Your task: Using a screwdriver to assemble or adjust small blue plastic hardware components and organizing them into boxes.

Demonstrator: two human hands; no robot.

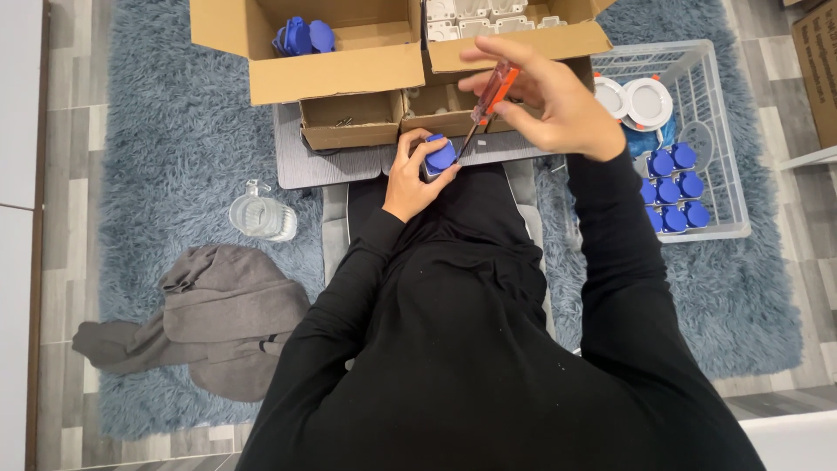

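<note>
At the near edge of the grey board [331, 161], just beyond the black-sleeved lap, a small grey box with a blue cap [438, 158] is gripped by the left hand [411, 177], fingers curled closed round its sides. The tip of a screwdriver with an orange-red handle [491, 94] is set against the blue cap; the tool is pinched in the right hand [545, 100], thumb and fingers closed on the handle, the shaft tilted down to the left. To the near left, a grey garment [214, 318] and a clear glass jug [261, 215] are seen lying on the blue shag rug [166, 131]. To the right, a white wire basket [728, 187] is observed holding blue-capped pieces [673, 187] and white round fittings [647, 101]. Farther off, small open cardboard trays [350, 122] are noted, then two large cardboard boxes [336, 74], the left with blue parts [302, 37], the right with white parts [475, 17].
</note>
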